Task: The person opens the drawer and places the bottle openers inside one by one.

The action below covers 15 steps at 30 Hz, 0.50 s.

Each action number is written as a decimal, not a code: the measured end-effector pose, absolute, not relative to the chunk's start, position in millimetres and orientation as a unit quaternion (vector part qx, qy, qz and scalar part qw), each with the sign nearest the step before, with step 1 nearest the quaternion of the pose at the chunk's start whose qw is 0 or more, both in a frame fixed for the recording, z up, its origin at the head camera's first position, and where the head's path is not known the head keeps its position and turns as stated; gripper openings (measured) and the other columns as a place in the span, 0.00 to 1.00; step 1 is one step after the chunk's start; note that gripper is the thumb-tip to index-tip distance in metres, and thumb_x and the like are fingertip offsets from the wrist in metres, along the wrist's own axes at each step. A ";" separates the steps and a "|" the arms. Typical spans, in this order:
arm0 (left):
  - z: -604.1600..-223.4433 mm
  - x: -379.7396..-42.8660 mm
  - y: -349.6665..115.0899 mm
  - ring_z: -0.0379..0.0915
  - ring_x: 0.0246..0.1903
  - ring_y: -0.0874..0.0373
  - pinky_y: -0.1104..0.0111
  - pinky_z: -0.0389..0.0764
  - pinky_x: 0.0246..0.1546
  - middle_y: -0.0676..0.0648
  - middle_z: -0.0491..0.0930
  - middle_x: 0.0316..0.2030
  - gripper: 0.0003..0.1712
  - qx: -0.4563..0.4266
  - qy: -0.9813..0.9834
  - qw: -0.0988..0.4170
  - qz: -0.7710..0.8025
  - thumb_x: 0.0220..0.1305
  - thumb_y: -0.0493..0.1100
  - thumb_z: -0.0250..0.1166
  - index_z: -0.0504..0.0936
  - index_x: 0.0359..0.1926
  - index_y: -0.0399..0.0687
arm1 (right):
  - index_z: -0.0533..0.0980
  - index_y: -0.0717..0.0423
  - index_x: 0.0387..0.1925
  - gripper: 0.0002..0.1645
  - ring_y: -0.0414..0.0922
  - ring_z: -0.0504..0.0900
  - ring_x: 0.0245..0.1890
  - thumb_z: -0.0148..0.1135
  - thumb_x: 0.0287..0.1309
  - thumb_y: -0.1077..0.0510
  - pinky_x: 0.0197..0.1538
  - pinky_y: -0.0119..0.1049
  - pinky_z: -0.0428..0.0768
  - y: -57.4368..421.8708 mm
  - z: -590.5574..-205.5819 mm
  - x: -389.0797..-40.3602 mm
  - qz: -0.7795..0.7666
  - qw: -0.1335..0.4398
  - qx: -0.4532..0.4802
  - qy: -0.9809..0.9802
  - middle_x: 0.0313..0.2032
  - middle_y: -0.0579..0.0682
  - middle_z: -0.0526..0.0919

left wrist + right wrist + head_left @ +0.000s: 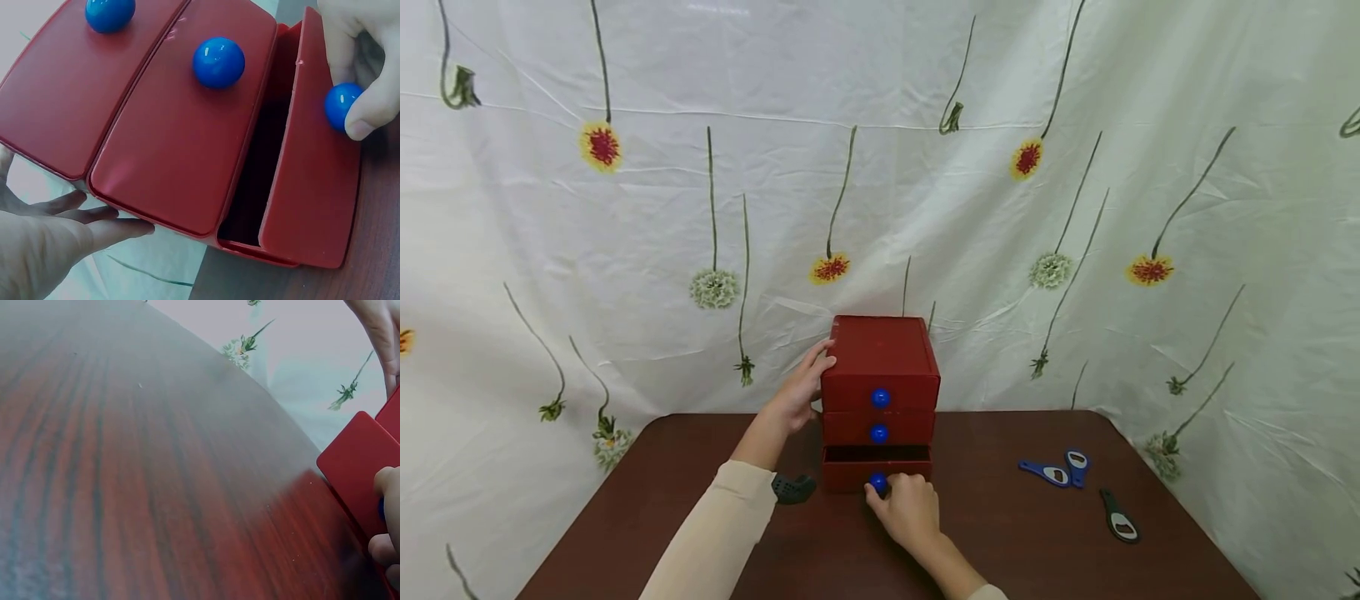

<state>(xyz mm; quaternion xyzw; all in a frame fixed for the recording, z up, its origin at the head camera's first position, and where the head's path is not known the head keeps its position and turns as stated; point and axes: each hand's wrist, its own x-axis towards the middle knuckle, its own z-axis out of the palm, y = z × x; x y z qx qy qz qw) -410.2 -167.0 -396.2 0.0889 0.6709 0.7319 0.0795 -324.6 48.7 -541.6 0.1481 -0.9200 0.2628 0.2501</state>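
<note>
A small red chest of drawers (882, 346) with three drawers, each with a round blue knob, stands on the table. Its bottom drawer (312, 200) is pulled part way out, and a dark gap shows behind its front. My right hand (910, 508) pinches the bottom blue knob (341, 105) between thumb and finger. With fairly straight fingers, my left hand (797, 398) rests against the chest's left side. The middle drawer (181, 137) and the top drawer (850, 393) are closed.
To the right on the brown table (1000, 533) lie two blue bottle openers, one (1045, 473) beside the other (1077, 468). Nearer the right edge is a black bottle opener (1120, 517). A white flowered cloth (880, 183) hangs behind the table.
</note>
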 end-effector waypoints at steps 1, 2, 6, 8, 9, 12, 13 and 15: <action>-395.9 -410.6 -166.4 0.46 0.73 0.24 0.22 0.60 0.54 0.41 0.46 0.80 0.32 0.087 0.671 0.079 0.732 0.82 0.55 0.49 0.53 0.81 0.68 | 0.56 0.42 0.10 0.38 0.31 0.50 0.11 0.76 0.58 0.44 0.15 0.25 0.52 48.8 -541.2 -323.5 0.262 0.250 0.147 -0.921 0.11 0.34 0.48; -395.7 -410.6 -166.0 0.46 0.73 0.24 0.22 0.60 0.54 0.41 0.46 0.80 0.32 0.088 0.672 0.079 0.731 0.83 0.54 0.49 0.52 0.81 0.67 | 0.56 0.42 0.10 0.38 0.31 0.50 0.11 0.76 0.58 0.43 0.15 0.26 0.52 49.0 -540.7 -322.5 0.262 0.250 0.145 -0.921 0.11 0.34 0.48; -395.0 -409.8 -165.6 0.49 0.72 0.25 0.23 0.60 0.54 0.42 0.46 0.79 0.32 0.086 0.671 0.078 0.732 0.82 0.54 0.51 0.53 0.80 0.68 | 0.56 0.42 0.10 0.38 0.31 0.49 0.11 0.77 0.56 0.44 0.15 0.25 0.51 49.3 -538.5 -318.1 0.260 0.257 0.150 -0.919 0.11 0.33 0.47; -395.1 -408.4 -165.8 0.49 0.72 0.25 0.23 0.60 0.55 0.42 0.46 0.79 0.33 0.089 0.673 0.080 0.730 0.81 0.54 0.52 0.52 0.81 0.67 | 0.55 0.41 0.10 0.39 0.30 0.48 0.11 0.77 0.56 0.44 0.15 0.25 0.50 49.6 -538.0 -315.9 0.258 0.259 0.156 -0.918 0.12 0.33 0.46; -395.3 -408.0 -165.8 0.49 0.72 0.25 0.23 0.60 0.55 0.42 0.47 0.79 0.34 0.089 0.673 0.080 0.730 0.81 0.54 0.53 0.52 0.81 0.67 | 0.55 0.41 0.10 0.39 0.30 0.48 0.11 0.77 0.56 0.44 0.15 0.25 0.49 49.8 -537.9 -314.7 0.257 0.259 0.159 -0.917 0.12 0.32 0.45; -396.2 -406.9 -165.7 0.48 0.73 0.25 0.23 0.60 0.55 0.40 0.47 0.79 0.36 0.096 0.675 0.078 0.727 0.80 0.54 0.54 0.50 0.81 0.66 | 0.54 0.41 0.10 0.40 0.30 0.46 0.11 0.77 0.57 0.44 0.15 0.25 0.47 50.8 -538.3 -311.6 0.253 0.256 0.164 -0.918 0.12 0.32 0.44; -396.8 -406.9 -165.8 0.48 0.73 0.24 0.23 0.60 0.55 0.40 0.46 0.79 0.36 0.098 0.676 0.077 0.726 0.81 0.54 0.53 0.50 0.81 0.66 | 0.54 0.41 0.10 0.40 0.30 0.46 0.12 0.77 0.57 0.44 0.15 0.25 0.47 51.2 -538.5 -310.6 0.250 0.255 0.165 -0.919 0.12 0.33 0.44; -398.1 -406.7 -165.6 0.47 0.73 0.24 0.23 0.60 0.54 0.40 0.46 0.79 0.36 0.102 0.677 0.075 0.725 0.81 0.54 0.53 0.49 0.81 0.66 | 0.53 0.41 0.10 0.40 0.30 0.45 0.12 0.76 0.58 0.43 0.15 0.25 0.47 52.2 -539.0 -308.4 0.247 0.251 0.167 -0.921 0.12 0.33 0.45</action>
